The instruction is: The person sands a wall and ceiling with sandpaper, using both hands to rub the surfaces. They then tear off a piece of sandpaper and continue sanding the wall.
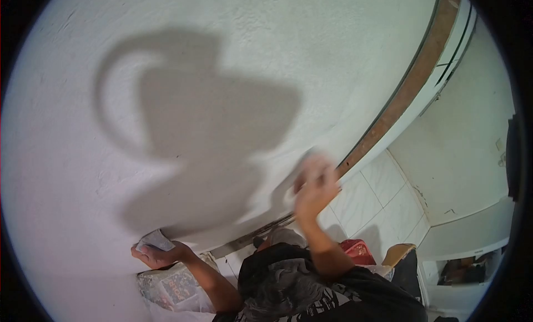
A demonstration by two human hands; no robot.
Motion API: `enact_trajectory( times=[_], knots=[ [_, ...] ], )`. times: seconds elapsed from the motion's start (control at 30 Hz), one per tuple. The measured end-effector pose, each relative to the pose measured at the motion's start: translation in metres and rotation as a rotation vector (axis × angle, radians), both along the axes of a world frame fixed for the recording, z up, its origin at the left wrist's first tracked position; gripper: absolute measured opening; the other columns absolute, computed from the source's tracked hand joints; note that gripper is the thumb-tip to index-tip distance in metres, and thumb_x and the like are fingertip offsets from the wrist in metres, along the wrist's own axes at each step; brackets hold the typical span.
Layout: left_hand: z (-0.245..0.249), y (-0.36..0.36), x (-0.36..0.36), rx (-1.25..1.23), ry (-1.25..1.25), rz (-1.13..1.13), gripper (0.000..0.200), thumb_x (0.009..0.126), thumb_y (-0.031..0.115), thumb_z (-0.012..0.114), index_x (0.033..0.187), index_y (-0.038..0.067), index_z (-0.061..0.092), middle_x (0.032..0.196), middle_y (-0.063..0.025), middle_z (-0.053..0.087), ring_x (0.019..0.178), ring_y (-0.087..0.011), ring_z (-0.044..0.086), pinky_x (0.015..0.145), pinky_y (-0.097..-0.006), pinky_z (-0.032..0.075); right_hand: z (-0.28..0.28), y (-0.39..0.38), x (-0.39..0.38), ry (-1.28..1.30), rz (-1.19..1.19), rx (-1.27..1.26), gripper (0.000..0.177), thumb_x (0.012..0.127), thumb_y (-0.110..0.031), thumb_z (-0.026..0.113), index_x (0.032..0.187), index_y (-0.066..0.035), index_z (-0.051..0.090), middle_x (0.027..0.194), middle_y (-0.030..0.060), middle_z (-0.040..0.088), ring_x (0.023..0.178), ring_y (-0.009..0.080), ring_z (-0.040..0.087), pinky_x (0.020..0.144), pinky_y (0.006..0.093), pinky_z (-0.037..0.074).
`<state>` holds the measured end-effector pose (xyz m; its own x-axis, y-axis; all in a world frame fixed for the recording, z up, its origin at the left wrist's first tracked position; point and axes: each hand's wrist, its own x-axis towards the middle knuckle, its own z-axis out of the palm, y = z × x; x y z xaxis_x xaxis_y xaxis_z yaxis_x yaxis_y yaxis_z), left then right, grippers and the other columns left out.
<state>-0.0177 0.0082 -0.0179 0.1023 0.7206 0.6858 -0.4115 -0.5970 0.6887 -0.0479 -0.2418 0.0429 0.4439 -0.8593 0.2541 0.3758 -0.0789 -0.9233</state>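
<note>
At the lower left, my left hand (152,256) is closed round a light grey, flat-sided block (157,240), beside the white wall (72,155). My right hand (317,180) is raised against the wall near the brown strip, its fingers smeared by motion. A greyish edge shows at its fingertips, too blurred to identify. A large shadow of my head and body falls across the wall between and above the hands.
A brown strip (383,119) edges the wall on the right. Below lie white floor tiles (380,191), a printed bag (175,288) and a red item (358,251). A white shelf unit (461,252) stands at the lower right.
</note>
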Motion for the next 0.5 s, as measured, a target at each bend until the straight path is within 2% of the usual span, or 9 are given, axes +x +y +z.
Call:
enact_trajectory(
  times=[0.1, 0.13, 0.2, 0.23, 0.3, 0.33, 0.4, 0.43, 0.5],
  knots=[
    [0.015, -0.009, -0.001, -0.157, -0.046, -0.112, 0.032, 0.087, 0.025, 0.037, 0.082, -0.005, 0.046, 0.074, -0.0106, 0.044, 0.068, -0.0212, 0.041, 0.064, -0.0306, 0.037, 0.027, -0.023, 0.008, -0.107, -0.048, 0.130, 0.020, 0.089, -0.018, 0.052, 0.077, -0.002, 0.055, 0.051, -0.0028, 0.046, 0.042, 0.0031, 0.040, 0.037, 0.0183, 0.028],
    [0.021, -0.013, -0.002, -0.171, -0.058, -0.133, 0.031, 0.087, 0.025, 0.038, 0.080, -0.004, 0.046, 0.073, -0.0099, 0.043, 0.068, -0.0211, 0.041, 0.065, -0.0305, 0.036, 0.009, -0.008, 0.007, -0.002, -0.106, -0.037, 0.018, 0.089, -0.018, 0.052, 0.081, -0.002, 0.056, 0.053, -0.0023, 0.048, 0.042, 0.0046, 0.042, 0.038, 0.0186, 0.031],
    [0.026, -0.018, -0.002, -0.181, -0.063, -0.166, 0.031, 0.086, 0.025, 0.039, 0.078, -0.004, 0.045, 0.072, -0.0093, 0.042, 0.068, -0.0210, 0.040, 0.066, -0.0305, 0.036, -0.023, 0.031, -0.004, -0.155, 0.165, -0.103, 0.016, 0.088, -0.016, 0.052, 0.085, -0.002, 0.058, 0.058, -0.0023, 0.051, 0.044, 0.0054, 0.043, 0.041, 0.0193, 0.034],
    [0.026, -0.019, -0.003, -0.209, -0.063, -0.182, 0.031, 0.086, 0.026, 0.040, 0.077, -0.003, 0.045, 0.072, -0.0090, 0.042, 0.069, -0.0209, 0.040, 0.066, -0.0311, 0.036, -0.030, 0.028, -0.005, -0.152, 0.158, -0.100, 0.016, 0.088, -0.016, 0.052, 0.085, -0.002, 0.058, 0.058, -0.0023, 0.051, 0.044, 0.0054, 0.043, 0.041, 0.0193, 0.034],
    [0.027, -0.014, -0.005, -0.215, -0.047, -0.199, 0.031, 0.086, 0.026, 0.040, 0.076, -0.003, 0.045, 0.072, -0.0088, 0.041, 0.069, -0.0208, 0.040, 0.066, -0.0317, 0.036, -0.039, 0.024, -0.007, -0.096, 0.161, -0.556, 0.016, 0.088, -0.015, 0.051, 0.088, -0.001, 0.059, 0.062, -0.0022, 0.053, 0.046, 0.0062, 0.045, 0.044, 0.0206, 0.037],
    [0.026, -0.011, -0.005, -0.174, -0.025, -0.171, 0.031, 0.086, 0.026, 0.040, 0.074, -0.002, 0.044, 0.072, -0.0086, 0.041, 0.069, -0.0204, 0.039, 0.066, -0.0314, 0.036, -0.038, 0.012, -0.001, -0.143, -0.013, -0.625, 0.016, 0.089, -0.014, 0.050, 0.084, -0.001, 0.058, 0.063, -0.0023, 0.054, 0.047, 0.0067, 0.046, 0.045, 0.0216, 0.039],
    [0.027, -0.010, -0.011, -0.128, 0.029, -0.144, 0.032, 0.086, 0.027, 0.041, 0.073, -0.002, 0.044, 0.072, -0.0084, 0.041, 0.068, -0.0200, 0.039, 0.066, -0.0310, 0.036, -0.001, -0.012, -0.004, 0.034, 0.046, 0.165, 0.016, 0.089, -0.015, 0.052, 0.083, 0.000, 0.055, 0.063, -0.0008, 0.053, 0.050, 0.0072, 0.046, 0.046, 0.0228, 0.039],
    [0.035, -0.015, -0.012, -0.139, 0.033, -0.134, 0.033, 0.086, 0.028, 0.039, 0.071, -0.001, 0.043, 0.071, -0.0086, 0.041, 0.068, -0.0200, 0.039, 0.065, -0.0312, 0.037, 0.008, -0.023, 0.003, -0.126, -0.021, 0.197, 0.018, 0.088, -0.018, 0.055, 0.088, 0.000, 0.056, 0.063, -0.0002, 0.052, 0.052, 0.0058, 0.046, 0.048, 0.0217, 0.039],
    [0.040, -0.024, -0.006, -0.163, 0.011, -0.150, 0.035, 0.086, 0.030, 0.038, 0.070, -0.001, 0.043, 0.071, -0.0088, 0.041, 0.067, -0.0199, 0.040, 0.064, -0.0314, 0.037, -0.014, -0.021, 0.012, -0.010, -0.220, -0.148, 0.018, 0.087, -0.016, 0.056, 0.090, 0.001, 0.057, 0.065, -0.0004, 0.053, 0.056, 0.0041, 0.045, 0.050, 0.0194, 0.038]
  ],
)
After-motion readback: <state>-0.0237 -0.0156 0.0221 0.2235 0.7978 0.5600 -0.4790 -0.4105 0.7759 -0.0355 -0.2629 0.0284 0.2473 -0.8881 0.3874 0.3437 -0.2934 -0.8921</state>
